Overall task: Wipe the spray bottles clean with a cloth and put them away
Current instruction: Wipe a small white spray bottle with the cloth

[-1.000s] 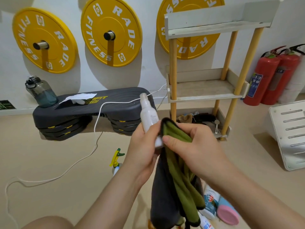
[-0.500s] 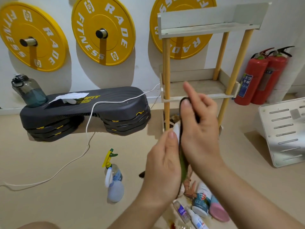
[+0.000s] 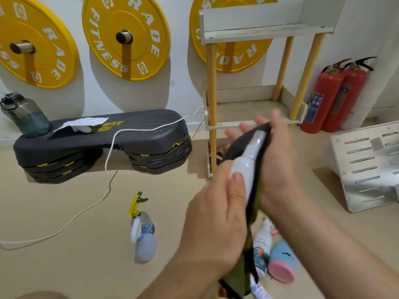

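My left hand grips a slim white spray bottle, thumb along its side, nozzle pointing up and away. My right hand presses a dark grey and green cloth around the far side of that bottle, its fingers fairly straight. The cloth hangs down between my forearms. On the floor stand a bottle with a yellow-green trigger, a white labelled bottle and a pink and blue container. Another small bottle lies at the bottom edge.
A wooden shelf rack stands against the wall just beyond my hands. To the left is a black step platform carrying a water jug, with a white cable trailing over the floor. Two red fire extinguishers and a white slotted panel are at the right.
The bottle has tilted back into view, with the cloth wrapped behind it. My right hand has slid along the bottle with the cloth. The view shifted slightly right.
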{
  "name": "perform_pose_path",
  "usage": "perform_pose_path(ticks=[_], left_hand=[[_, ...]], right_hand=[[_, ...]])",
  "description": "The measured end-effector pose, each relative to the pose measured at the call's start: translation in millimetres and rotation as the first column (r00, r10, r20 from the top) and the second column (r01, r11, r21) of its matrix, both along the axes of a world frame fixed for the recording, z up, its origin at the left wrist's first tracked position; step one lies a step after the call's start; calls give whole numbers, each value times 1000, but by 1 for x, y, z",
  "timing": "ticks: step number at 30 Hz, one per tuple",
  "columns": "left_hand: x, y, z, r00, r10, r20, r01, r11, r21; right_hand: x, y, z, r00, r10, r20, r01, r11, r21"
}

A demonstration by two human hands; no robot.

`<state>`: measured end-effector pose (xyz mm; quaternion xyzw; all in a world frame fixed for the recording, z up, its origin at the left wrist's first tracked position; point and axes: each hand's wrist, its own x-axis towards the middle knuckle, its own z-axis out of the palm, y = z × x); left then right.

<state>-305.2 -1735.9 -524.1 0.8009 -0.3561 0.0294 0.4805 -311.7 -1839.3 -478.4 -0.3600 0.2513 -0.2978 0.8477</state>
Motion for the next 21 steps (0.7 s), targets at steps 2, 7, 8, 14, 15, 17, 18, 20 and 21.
perform_pose_path(ticks=[2, 7, 8, 14, 15, 17, 18, 20, 21], left_hand=[[-2, -3, -2, 1000, -23, 1, 23, 1000, 6], [21, -6, -5, 999, 33, -3, -34, 995, -93], [21, -7, -4, 999, 42, 17, -41, 996, -79], [24, -3, 11, 971, -173, -165, 111, 938, -329], [31, 1, 12, 957, -181, -228, 69, 902, -426], [47, 8, 9, 888, -267, -375, 57, 872, -486], [53, 10, 6, 828, -323, -458, 108, 894, -434], [55, 11, 1, 714, -344, -610, 219, 937, -272], [54, 10, -1, 696, -326, -640, 249, 945, -210]], right_hand=[[-5, 0, 3, 999, 26, 41, -29, 997, 69], [-4, 33, -19, 990, 122, -73, -128, 987, -93], [-5, 31, -18, 990, 137, -32, -139, 987, -81], [-8, -3, -3, 927, 359, 105, -359, 933, -24], [-8, -9, 0, 895, 422, 144, -424, 905, -20], [-10, -19, 4, 830, 512, 222, -524, 852, -7], [-12, -23, 4, 805, 540, 246, -554, 833, -15], [-14, -33, 3, 774, 587, 237, -587, 806, -76], [-16, -38, 2, 758, 618, 209, -608, 785, -116]])
